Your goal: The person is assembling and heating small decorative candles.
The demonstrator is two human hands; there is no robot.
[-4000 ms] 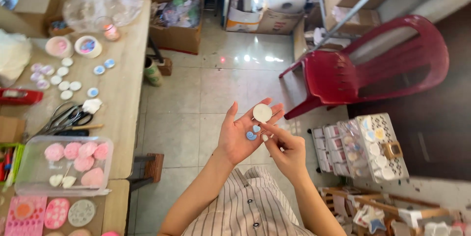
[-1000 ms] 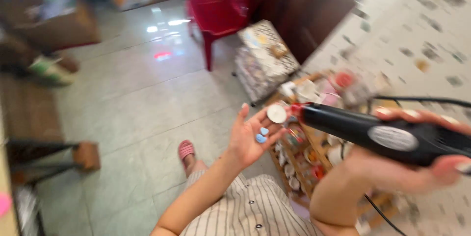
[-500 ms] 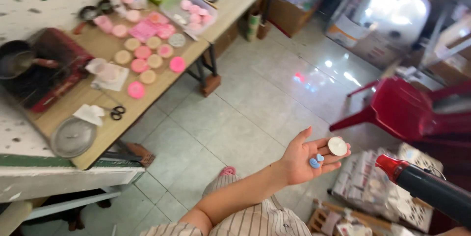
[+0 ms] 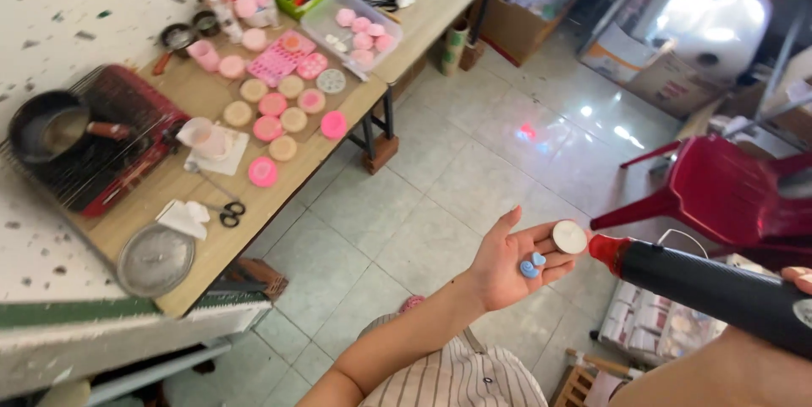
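Left hand (image 4: 506,265) held palm up over the tiled floor (image 4: 440,178), fingers (image 4: 541,233) apart and loosely extended. A white round disc (image 4: 569,237) rests on the fingertips; two small blue pieces (image 4: 531,265) lie on the palm just beside it. The black heat gun (image 4: 719,293) with a red nozzle (image 4: 604,250) points at the disc, nozzle tip just beside it. Right hand (image 4: 799,276) mostly out of frame at the gun's rear; whether its fingers are clamped on it cannot be told. Along the left, a wooden surface (image 4: 254,204) carries pink and tan round moulds (image 4: 275,107), scissors (image 4: 227,213) near its front edge, and a clear tray (image 4: 355,26). Red plastic chair (image 4: 727,191) at right.
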